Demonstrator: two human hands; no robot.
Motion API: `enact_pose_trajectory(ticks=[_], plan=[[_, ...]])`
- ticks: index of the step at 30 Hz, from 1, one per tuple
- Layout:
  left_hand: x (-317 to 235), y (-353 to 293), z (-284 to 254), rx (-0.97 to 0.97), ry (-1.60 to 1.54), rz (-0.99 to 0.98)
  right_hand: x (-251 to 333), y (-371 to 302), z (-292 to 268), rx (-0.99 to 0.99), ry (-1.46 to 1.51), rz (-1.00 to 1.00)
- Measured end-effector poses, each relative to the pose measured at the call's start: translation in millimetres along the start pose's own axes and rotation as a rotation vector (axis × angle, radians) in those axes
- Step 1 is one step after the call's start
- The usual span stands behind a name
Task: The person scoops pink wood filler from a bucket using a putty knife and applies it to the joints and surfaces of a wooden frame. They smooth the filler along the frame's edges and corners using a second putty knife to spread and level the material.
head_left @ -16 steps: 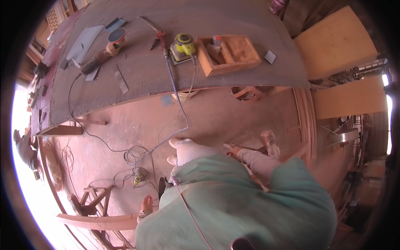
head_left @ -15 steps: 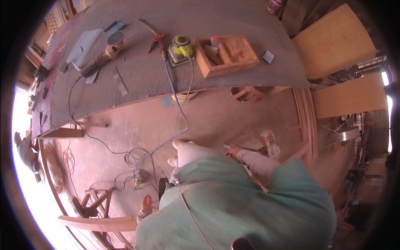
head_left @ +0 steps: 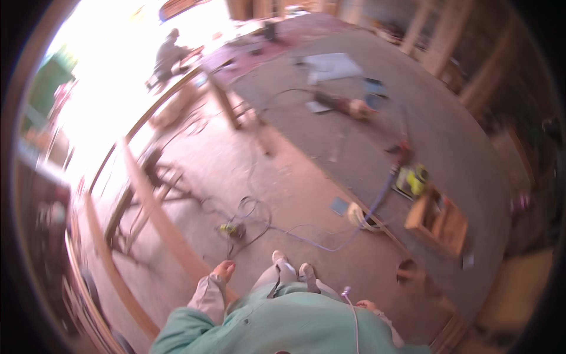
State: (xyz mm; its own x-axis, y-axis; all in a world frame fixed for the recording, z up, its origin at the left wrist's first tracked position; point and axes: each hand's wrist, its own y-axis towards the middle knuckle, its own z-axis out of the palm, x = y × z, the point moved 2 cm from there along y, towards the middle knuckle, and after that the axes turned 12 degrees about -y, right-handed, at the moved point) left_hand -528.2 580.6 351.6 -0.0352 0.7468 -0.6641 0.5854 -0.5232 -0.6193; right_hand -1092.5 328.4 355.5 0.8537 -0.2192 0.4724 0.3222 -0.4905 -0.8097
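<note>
My left hand (head_left: 224, 270) hangs in front of my body, just beside a long wooden board (head_left: 162, 221) resting across a trestle (head_left: 127, 203). Nothing shows in that hand, and its blurred fingers look loosely apart. Low at my right side, my right hand (head_left: 367, 304) shows only in part, its fingers smeared and mostly hidden by my green top. On the floor ahead of my left hand lies a small yellow-green power tool (head_left: 232, 230) among loops of cable.
A grey-topped workbench (head_left: 365, 153) runs along the right. It bears an angle grinder (head_left: 342, 106), a red air gun (head_left: 400, 152), a yellow-green sander (head_left: 413, 180) and a wooden box (head_left: 439, 221). A second board (head_left: 112, 265) lies left. Another person (head_left: 168, 56) crouches far left.
My view has swung left, so the bench now sits to the right. My right hand has drawn back from the wood pieces to my side. My left hand is now further forward.
</note>
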Motion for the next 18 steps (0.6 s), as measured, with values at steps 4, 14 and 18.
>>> enact_pose_trajectory(ticks=[4,14,18], plan=[[17.3,-78.5,12.8,-0.025,0.024,-0.193,14.9,21.4,-34.7,-0.052,-0.194,0.123],[37.8,-141.1,8.7,-0.162,-0.208,-0.513,184.0,153.4,-45.2,0.119,-0.584,-0.071],[44.7,-118.7,-35.7,-0.245,-0.307,-0.538,316.7,189.8,-9.6,0.092,-0.518,-0.143]])
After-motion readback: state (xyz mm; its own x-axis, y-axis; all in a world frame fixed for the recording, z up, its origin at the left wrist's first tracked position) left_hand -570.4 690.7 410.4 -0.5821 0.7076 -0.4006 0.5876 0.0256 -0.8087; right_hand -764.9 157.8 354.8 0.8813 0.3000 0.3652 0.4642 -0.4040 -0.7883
